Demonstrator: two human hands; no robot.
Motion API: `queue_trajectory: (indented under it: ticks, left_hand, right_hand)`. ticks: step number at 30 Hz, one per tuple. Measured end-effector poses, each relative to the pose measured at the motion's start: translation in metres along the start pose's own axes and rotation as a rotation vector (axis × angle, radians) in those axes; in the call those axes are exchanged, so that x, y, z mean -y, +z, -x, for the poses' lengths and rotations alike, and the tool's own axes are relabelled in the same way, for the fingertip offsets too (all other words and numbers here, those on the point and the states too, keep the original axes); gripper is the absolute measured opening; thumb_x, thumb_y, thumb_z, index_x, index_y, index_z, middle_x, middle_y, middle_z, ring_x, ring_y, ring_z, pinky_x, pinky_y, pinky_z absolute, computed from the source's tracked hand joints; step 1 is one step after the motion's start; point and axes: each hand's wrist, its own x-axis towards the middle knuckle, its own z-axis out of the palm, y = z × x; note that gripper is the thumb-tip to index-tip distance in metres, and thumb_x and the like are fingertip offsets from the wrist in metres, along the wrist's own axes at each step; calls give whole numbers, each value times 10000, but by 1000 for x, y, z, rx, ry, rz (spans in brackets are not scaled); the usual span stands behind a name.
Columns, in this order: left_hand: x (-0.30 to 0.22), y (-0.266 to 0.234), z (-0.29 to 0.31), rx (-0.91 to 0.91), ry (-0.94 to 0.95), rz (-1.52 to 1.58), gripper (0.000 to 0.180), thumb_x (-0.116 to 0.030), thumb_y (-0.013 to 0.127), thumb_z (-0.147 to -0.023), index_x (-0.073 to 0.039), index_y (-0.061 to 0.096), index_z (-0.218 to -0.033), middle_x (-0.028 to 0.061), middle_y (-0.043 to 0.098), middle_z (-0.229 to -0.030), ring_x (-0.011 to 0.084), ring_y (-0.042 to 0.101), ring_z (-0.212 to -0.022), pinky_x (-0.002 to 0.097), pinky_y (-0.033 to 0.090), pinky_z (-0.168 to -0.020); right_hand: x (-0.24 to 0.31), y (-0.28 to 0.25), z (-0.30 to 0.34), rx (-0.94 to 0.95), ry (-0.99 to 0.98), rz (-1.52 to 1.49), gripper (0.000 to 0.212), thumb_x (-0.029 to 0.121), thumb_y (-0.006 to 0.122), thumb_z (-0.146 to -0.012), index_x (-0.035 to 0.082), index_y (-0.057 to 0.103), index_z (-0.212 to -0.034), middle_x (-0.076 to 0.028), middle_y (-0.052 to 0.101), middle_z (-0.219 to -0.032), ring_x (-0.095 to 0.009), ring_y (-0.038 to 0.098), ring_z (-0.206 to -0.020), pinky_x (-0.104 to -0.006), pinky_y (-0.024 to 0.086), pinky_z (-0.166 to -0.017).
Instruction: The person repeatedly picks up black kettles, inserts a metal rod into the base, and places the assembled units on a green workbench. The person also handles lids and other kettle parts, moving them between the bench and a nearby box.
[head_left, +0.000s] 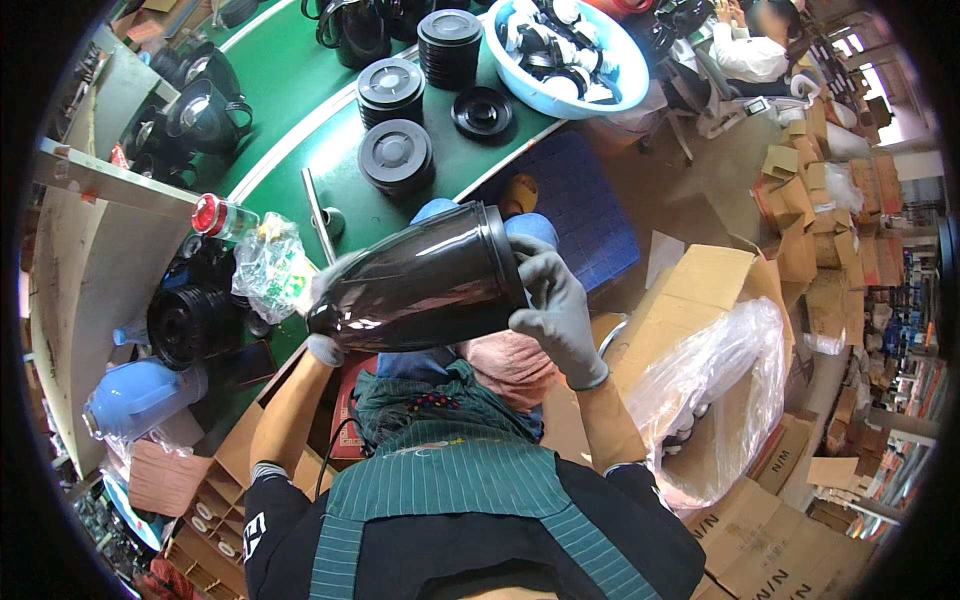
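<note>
A glossy black tapered jug body (415, 285) lies on its side across my lap, its wide rimmed end to the right. My right hand (560, 315), in a grey glove, grips that rim with the thumb and fingers. At the narrow end my left hand (325, 348), also gloved, supports the jug body; most of its fingers are hidden behind it. Just past the left hand lie a crumpled clear plastic bag (268, 268) and a clear jar with a red lid (222, 216).
On the green table (300, 130) stand stacks of round black lids (396, 155) and a single black lid (482, 112). A light blue basin (575, 95) holds black and white parts. To my right is an open cardboard box (690, 300) lined with plastic. Another person (750, 55) sits farther back.
</note>
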Motion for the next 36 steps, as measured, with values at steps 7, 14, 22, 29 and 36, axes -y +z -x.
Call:
queue_trajectory:
  ticks: [7,14,22,29,36]
  left_hand:
    - [-77,-31,-24,-3,730,-689,567,-328,842,-797,5,751,-1246,181,777,-1171,358,775,-1041,466,625,-941]
    - [-88,-28,-22,199,867,-742,411,-185,767,-849,-54,761,-1239,139,774,-1175,312,775,-1048,430,639,-933]
    - [45,-18,12,3,-226,374,348,-54,609,-1019,59,696,-1337,102,777,-1193,196,740,-1044,346,613,-945]
    - [-113,-15,-28,174,839,-797,454,-216,804,-827,-25,756,-1236,182,773,-1179,365,767,-1077,447,625,-963]
    - [-56,-6,-19,122,-102,79,382,-82,711,-929,31,744,-1293,97,791,-1200,147,730,-1079,316,583,-990]
  right_hand:
    - [8,-3,-24,162,100,312,1116,805,531,-995,-26,255,-1687,-215,402,-1661,-255,367,-1557,-394,349,-1247]
    - [1,-35,-47,412,897,323,1325,1036,117,-844,-74,660,-1320,-194,720,-961,-275,714,-756,-366,575,-677]
    - [32,-5,-15,333,-748,934,1015,720,454,-1061,39,136,-1743,-283,145,-1785,-398,163,-1666,-420,179,-1323]
    - [6,6,-15,17,487,-149,699,505,330,-1189,-9,358,-1663,-160,483,-1643,-208,440,-1509,-316,282,-1289]
    - [18,-7,1,147,-595,707,987,701,377,-1098,-18,136,-1730,-301,164,-1777,-429,195,-1651,-477,127,-1334]
